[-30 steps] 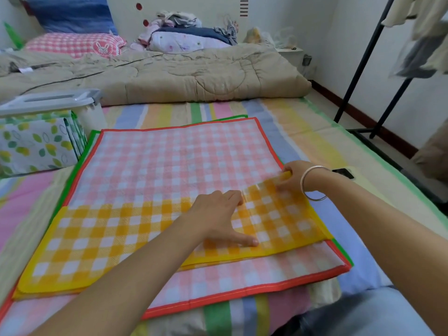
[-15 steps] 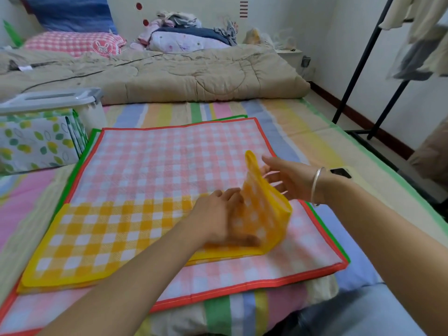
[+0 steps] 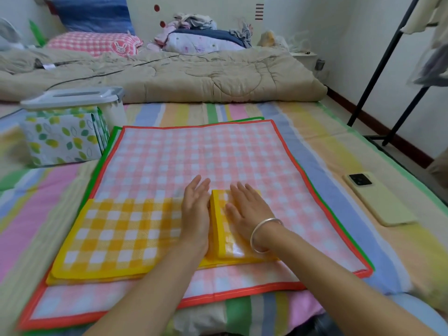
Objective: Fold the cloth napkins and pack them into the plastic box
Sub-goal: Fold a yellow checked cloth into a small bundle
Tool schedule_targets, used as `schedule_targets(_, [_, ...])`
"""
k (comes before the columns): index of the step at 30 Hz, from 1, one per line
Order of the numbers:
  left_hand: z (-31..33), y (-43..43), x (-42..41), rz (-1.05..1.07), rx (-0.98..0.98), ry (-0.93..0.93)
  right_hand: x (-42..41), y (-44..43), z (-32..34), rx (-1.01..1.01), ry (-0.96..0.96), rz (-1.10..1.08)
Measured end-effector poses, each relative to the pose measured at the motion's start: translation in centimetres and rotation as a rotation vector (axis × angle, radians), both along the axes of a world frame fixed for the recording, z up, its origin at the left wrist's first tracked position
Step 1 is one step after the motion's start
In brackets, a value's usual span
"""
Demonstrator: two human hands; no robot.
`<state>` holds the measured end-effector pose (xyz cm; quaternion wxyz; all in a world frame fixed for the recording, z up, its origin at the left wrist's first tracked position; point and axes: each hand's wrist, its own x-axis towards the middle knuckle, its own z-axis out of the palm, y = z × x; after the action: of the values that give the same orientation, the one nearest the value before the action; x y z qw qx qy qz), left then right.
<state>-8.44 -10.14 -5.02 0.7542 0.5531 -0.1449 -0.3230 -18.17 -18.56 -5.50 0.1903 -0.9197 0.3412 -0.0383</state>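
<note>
Step in hand: folding, we judge. The yellow checked napkin [image 3: 116,234] lies as a long strip in the lower centre of the frame, with its right end turned over on itself.

The right hand [image 3: 247,209] lies flat on that turned flap, fingers straight, pressing and gripping nothing. The left hand [image 3: 196,209] is just left of the flap's edge, fingers straight and together, resting on the strip and holding nothing.

Next move, our guess: crease the flap, fold the left part over, then carry the napkin to the plastic box [image 3: 111,110] in the upper left, whose lid [image 3: 72,97] is on and needs lifting.

Materials:
- The yellow napkin is thin woven cloth with a solid border. It is limp, so it should crease easily.
- Under it lies a pink checked napkin [image 3: 194,154], square with a red hem.
- A green-edged cloth [image 3: 114,132] peeks out below that.
- The box is clear, rigid plastic.
- Leaf-print cloth [image 3: 60,141] sits at the box; we cannot tell whether it is inside or against it.
</note>
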Motion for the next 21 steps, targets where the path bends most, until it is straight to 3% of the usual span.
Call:
schedule_targets(2, [-0.1,0.1,-0.3,-0.011,0.009,-0.094,0.2,0.4,-0.7,-0.024,0.063,0.009])
schedule_targets(4, [-0.5,0.7,0.2,-0.025,0.090,-0.316,0.3,0.7,-1.1,-0.042,0.126,0.010])
schedule_targets(6, [-0.7,1.8,1.3,-0.100,0.226,-0.685,0.3,0.9,-1.4,-0.066,0.182,0.006])
schedule_targets(11, [-1.6,4.4,3.2,-0.633,0.786,-1.571,0.6,0.9,-1.8,-0.091,0.257,0.016])
schedule_targets(14, [-2.0,4.8,3.1,-0.693,0.883,-1.669,0.8,0.4,-1.6,-0.112,0.198,-0.006])
schedule_targets(18, [-2.7,4.3,2.8,-0.633,0.797,-1.729,2.6,2.2,-1.0,-0.224,-0.332,0.111])
schedule_targets(20, [-2.6,4.2,2.3,-0.616,0.705,-1.686,4.0,4.4,0.2,0.021,-0.458,0.123])
schedule_targets(21, [-2.3,4.4,2.3,-0.639,0.665,-1.530,4.5,5.5,0.6,0.179,-0.447,0.117])
